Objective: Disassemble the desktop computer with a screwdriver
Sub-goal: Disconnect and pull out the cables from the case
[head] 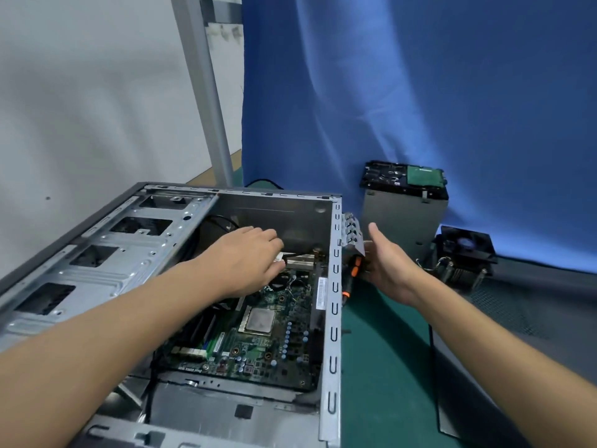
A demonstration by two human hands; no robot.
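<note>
A person works on a grey sheet-metal desktop computer case (332,334) that lies open on its side on a green work mat (381,350), filling the near left of the scene. The left hand (245,253) reaches into the case from the near side, fingers bent over and gripping a small white cable plug (279,257) just beyond the far edge of the green motherboard (258,347), where a square silver processor (258,320) sits bare in its socket. The right hand (387,266) hovers just outside the case's right wall, thumb pointing up, fingers curled round the handle of a black-and-orange screwdriver (353,270), which stands nearly upright between the palm and the wall. On the far right, well apart from the case, a black hard drive with a green circuit board (403,176) rests on top of a grey metal box (400,218), and just right of that stands a black cooling fan on a finned metal heatsink (465,250). A blue cloth backdrop (420,92) hangs behind the mat, with a grey metal post (206,92) rising at its left edge.
</note>
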